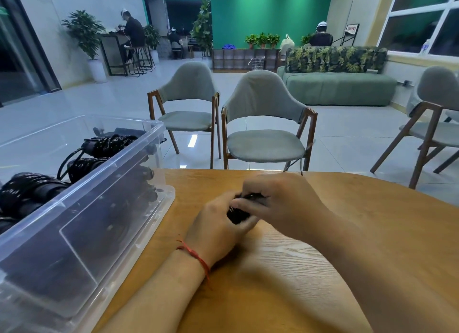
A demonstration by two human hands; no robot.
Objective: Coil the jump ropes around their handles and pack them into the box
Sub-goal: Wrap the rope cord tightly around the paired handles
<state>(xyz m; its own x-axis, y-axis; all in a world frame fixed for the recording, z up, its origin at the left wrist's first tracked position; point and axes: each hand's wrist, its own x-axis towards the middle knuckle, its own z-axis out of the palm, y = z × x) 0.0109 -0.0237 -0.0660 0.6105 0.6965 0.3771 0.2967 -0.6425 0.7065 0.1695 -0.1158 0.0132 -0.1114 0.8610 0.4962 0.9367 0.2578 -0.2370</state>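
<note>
Holding a black jump rope (237, 216) in the left grip (218, 223), fingers curled round the dark bundle from below, over the middle of the tabletop (285, 283). Pinching the same rope from above with the right grip (280, 198), thumb and fingertips closed on its upper end, both grips touching over it. Mostly hidden between the two and blurred, so no telling handle from cord.

Underneath, light wood with a clear grain, rounded along the far edge. Beyond that far edge, two grey-green chairs (263, 144) on brown wooden frames, seats facing the tabletop.

On the tabletop's left side, a clear plastic box (119, 162), open at the top, its long side running from the near left corner toward the far edge. Inside, coiled ropes (106, 144), black flecked with white, at least three bundles lying along its length, seen partly over the rim and partly through the wall, well apart from the rope in the grips.

Round the left wrist, a thin red string (196, 255).
</note>
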